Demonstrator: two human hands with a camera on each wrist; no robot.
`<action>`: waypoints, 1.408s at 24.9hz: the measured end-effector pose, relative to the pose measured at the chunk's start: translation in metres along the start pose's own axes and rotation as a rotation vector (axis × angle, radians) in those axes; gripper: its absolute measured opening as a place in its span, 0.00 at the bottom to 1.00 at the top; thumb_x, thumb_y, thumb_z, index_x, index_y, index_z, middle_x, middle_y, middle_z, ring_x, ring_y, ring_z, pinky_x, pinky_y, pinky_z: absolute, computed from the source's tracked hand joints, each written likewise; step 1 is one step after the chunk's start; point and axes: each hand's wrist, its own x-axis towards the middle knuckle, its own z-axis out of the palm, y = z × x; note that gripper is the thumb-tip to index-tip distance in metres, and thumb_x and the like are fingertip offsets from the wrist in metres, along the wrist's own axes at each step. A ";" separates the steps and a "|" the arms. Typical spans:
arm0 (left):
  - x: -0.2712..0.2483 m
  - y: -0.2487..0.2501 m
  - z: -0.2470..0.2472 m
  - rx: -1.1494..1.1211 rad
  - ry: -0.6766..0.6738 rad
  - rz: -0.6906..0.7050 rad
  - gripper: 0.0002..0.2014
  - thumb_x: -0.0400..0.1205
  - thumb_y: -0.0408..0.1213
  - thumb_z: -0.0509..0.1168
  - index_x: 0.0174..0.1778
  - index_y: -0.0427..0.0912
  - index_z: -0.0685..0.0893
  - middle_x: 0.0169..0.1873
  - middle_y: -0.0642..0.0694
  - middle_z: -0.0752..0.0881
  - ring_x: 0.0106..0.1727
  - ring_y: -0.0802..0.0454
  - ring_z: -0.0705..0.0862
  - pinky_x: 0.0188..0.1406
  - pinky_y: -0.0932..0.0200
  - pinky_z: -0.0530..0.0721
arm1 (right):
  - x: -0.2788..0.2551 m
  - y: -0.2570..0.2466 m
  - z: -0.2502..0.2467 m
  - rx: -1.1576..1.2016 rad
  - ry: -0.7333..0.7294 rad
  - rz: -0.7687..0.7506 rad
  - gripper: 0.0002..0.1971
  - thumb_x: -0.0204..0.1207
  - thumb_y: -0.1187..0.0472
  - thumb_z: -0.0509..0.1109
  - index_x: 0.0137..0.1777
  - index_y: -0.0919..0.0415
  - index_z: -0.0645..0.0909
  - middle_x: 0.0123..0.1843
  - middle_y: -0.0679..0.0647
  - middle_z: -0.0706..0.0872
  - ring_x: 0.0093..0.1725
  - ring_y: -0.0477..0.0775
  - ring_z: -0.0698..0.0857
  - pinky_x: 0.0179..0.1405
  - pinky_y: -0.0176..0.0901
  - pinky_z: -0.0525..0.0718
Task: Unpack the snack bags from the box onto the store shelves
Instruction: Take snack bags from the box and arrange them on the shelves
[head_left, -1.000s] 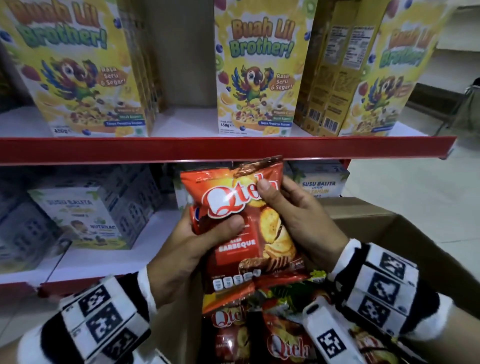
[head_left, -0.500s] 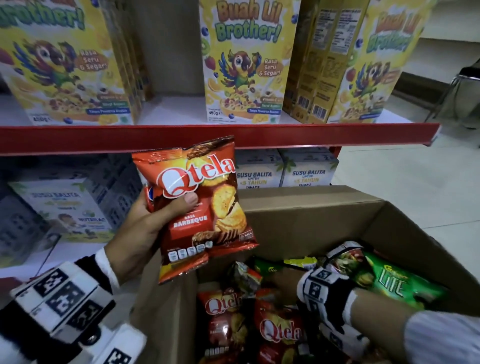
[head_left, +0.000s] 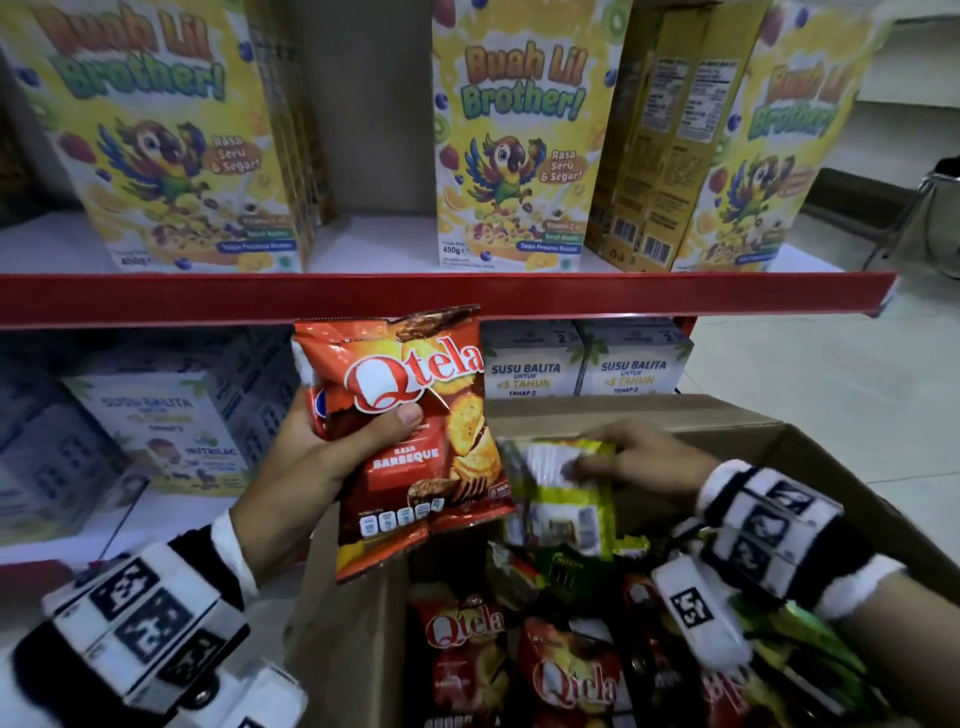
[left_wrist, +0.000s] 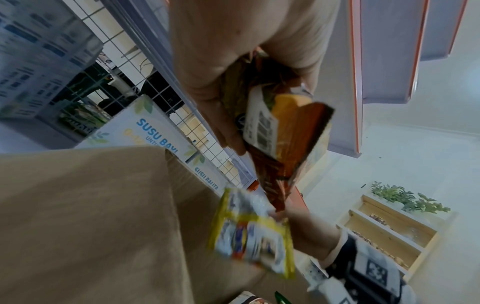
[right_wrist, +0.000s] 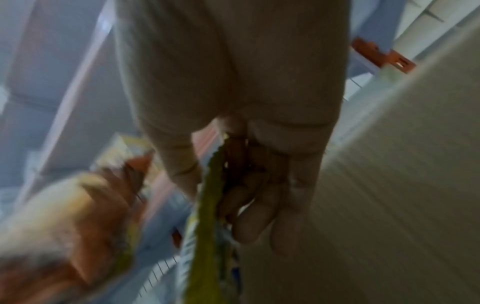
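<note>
Holding: my left hand (head_left: 306, 462) grips red Qtela bag (head_left: 415, 441), parked clear of the box (head_left: 727, 431).
Right hand (head_left: 649, 457): pinches green-yellow bag (head_left: 561, 493), beside the first, likely shelving both together.

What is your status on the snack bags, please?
Left hand grips red Qtela bag. Right hand lifts green bag above box. Nothing blocking.

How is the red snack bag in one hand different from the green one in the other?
The red bag faces us, its Qtela logo and barbecue label readable; the green bag shows its back, with white printed panels. The left hand holds the red bag upright in front of the shelves; the right hand holds the green bag over the cardboard box. The green bag is blurred. Both are small snack bags, gripped near the top.
</note>
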 end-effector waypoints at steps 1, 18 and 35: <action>0.000 0.000 0.002 0.010 0.011 0.000 0.35 0.62 0.38 0.83 0.66 0.47 0.79 0.53 0.47 0.91 0.52 0.46 0.91 0.41 0.58 0.90 | -0.008 -0.014 -0.013 0.066 0.152 -0.044 0.05 0.72 0.56 0.76 0.36 0.54 0.87 0.33 0.47 0.89 0.36 0.46 0.86 0.41 0.37 0.81; -0.012 0.004 0.039 -0.237 -0.101 0.009 0.54 0.48 0.51 0.86 0.71 0.39 0.75 0.58 0.37 0.88 0.54 0.41 0.89 0.40 0.57 0.89 | -0.066 -0.091 0.028 0.445 0.334 -0.451 0.29 0.64 0.52 0.77 0.67 0.36 0.76 0.64 0.41 0.82 0.61 0.43 0.85 0.59 0.49 0.86; -0.009 -0.004 0.033 -0.157 -0.081 0.047 0.32 0.64 0.33 0.71 0.67 0.38 0.76 0.49 0.45 0.92 0.45 0.51 0.92 0.33 0.64 0.87 | -0.057 -0.083 0.016 0.894 0.160 -0.269 0.19 0.67 0.53 0.70 0.57 0.59 0.82 0.47 0.63 0.92 0.37 0.55 0.91 0.34 0.45 0.91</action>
